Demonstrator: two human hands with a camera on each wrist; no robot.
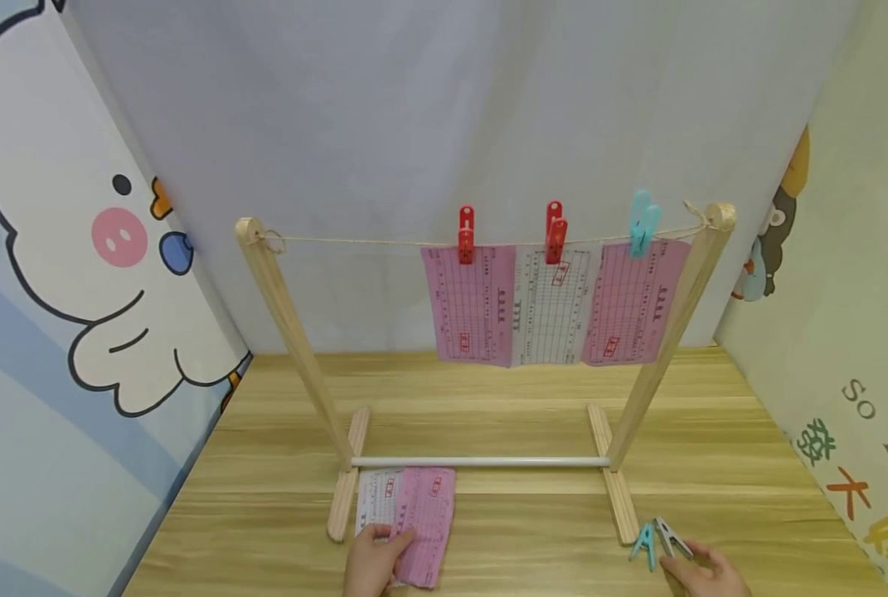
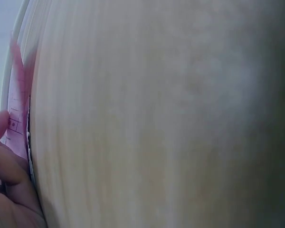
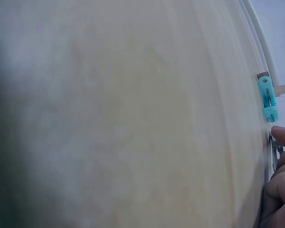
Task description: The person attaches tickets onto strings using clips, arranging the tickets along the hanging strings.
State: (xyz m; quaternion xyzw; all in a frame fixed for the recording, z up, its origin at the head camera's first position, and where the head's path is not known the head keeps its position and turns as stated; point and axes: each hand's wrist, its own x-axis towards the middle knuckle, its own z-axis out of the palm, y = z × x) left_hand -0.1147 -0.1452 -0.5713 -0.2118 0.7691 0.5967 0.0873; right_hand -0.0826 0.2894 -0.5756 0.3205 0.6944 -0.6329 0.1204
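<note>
My left hand (image 1: 370, 564) pinches a pink printed slip (image 1: 426, 522) between thumb and fingers at its left edge. A white printed slip (image 1: 375, 496) lies partly under the pink one. In the left wrist view the pink slip (image 2: 18, 102) stands tilted up beside the fingers. My right hand (image 1: 705, 570) holds the end of a grey clothespin (image 1: 671, 539) with thumb and fingertips. A teal clothespin (image 1: 643, 546) is just left of the grey one. In the right wrist view, the fingers partly hide the grey clothespin (image 3: 276, 154).
A wooden rack (image 1: 290, 332) with a cord (image 1: 354, 240) stands on the table (image 1: 518, 539). From its right half hang a pink, a white (image 1: 551, 307) and another pink slip, under two red clothespins (image 1: 466, 236) and a teal one (image 1: 643, 225). A white bar (image 1: 481, 461) joins the feet.
</note>
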